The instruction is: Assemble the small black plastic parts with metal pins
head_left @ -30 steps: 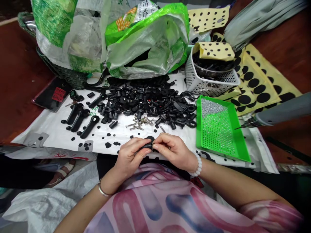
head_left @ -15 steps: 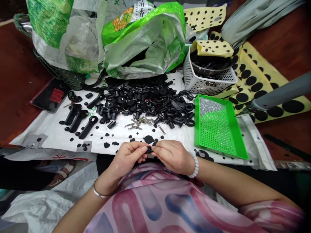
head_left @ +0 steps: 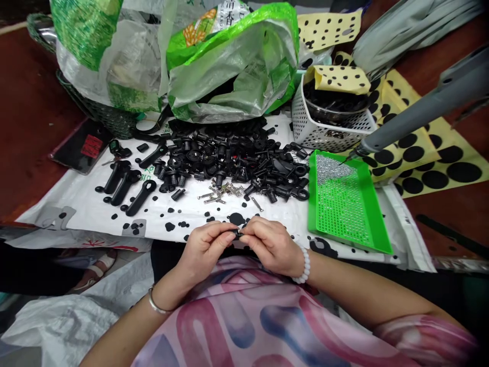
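Observation:
My left hand (head_left: 206,247) and my right hand (head_left: 269,242) meet at the near edge of the table, fingertips pinched together on one small black plastic part (head_left: 237,234). Most of that part is hidden by the fingers. Just beyond the hands a large black dot (head_left: 236,218) lies on the white sheet (head_left: 76,204). Farther back spreads a heap of black plastic parts (head_left: 229,155), with a few small metal pieces (head_left: 221,191) at its near edge.
A green tray (head_left: 346,204) of tiny silvery bits lies to the right. Behind it stands a white basket (head_left: 330,127), beside yellow sheets with black dots (head_left: 412,148). A grey tool (head_left: 416,112) juts in from the right. Green-and-clear bags (head_left: 229,66) fill the back; long black handles (head_left: 126,186) lie left.
The hands stayed together on the small black part, shifting only slightly. The grey tool on the right has swung upward and back, its tip now over the far end of the green tray.

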Available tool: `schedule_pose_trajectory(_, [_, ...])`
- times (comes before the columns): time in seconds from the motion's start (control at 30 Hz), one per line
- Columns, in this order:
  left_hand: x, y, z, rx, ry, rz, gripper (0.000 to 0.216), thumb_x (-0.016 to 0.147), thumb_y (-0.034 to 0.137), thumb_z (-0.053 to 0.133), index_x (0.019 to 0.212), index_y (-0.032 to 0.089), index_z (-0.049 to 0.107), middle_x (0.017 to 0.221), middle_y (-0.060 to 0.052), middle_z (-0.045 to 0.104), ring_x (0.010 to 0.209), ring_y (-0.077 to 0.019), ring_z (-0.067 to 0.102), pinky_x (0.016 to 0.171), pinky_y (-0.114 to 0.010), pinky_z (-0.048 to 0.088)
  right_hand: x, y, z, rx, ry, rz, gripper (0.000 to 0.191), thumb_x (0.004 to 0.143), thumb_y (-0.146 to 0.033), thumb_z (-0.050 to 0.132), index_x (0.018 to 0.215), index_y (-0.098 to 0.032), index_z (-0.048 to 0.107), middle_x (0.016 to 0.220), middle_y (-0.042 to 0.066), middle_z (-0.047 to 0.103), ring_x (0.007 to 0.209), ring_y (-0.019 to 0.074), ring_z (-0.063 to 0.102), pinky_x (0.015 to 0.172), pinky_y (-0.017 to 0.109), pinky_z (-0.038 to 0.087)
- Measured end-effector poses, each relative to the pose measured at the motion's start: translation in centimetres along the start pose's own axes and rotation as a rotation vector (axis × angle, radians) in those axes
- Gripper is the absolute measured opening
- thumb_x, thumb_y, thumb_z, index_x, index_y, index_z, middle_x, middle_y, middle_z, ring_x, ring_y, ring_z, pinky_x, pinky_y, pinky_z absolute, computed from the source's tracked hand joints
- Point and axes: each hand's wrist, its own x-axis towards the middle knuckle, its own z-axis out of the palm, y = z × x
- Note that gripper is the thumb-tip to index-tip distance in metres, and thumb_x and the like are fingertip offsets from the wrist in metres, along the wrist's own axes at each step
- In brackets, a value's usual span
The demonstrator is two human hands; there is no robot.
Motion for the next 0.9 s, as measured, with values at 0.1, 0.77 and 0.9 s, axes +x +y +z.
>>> schedule_pose_trajectory(0.1, [-0.1,-0.5,0.0,0.141,0.052,0.197,0.020,0.085,0.024,0.052,0.096,0.016,0.066,0.076,-0.004,0.064,0.067,-0.0117,0.058,0.062,-0.022,0.047,0.2,-0.2,0.1,0.077,0.000,0.059,0.014,0.088,-0.017,0.045,0.076,-0.016,0.053,0.065,0.002,0.054,0.060,0.0122,0.050,0.058,0.024,0.042])
schedule_pose_trajectory(0.77, [0.0,-1.3,0.5,0.003,0.085,0.131,0.020,0.084,0.024,0.052,0.096,0.017,0.066,0.074,-0.003,0.062,0.062,-0.0107,0.056,0.059,-0.022,0.046,0.8,-0.4,0.7,0.632,-0.092,0.660,0.021,0.080,-0.033,0.055,0.071,-0.014,0.055,0.060,-0.002,0.051,0.053,0.0077,0.044,0.049,0.020,0.037])
schedule_pose_trajectory(0.9, [0.1,-1.5,0.3,-0.265,0.116,-0.131,0.025,0.084,0.032,0.051,0.097,0.017,0.066,0.062,0.001,0.059,0.055,-0.0090,0.053,0.057,-0.021,0.046,1.7,-0.6,-0.2,0.619,-0.126,0.642,0.025,0.080,-0.037,0.056,0.076,-0.013,0.059,0.062,-0.002,0.052,0.052,0.0074,0.043,0.048,0.020,0.035])
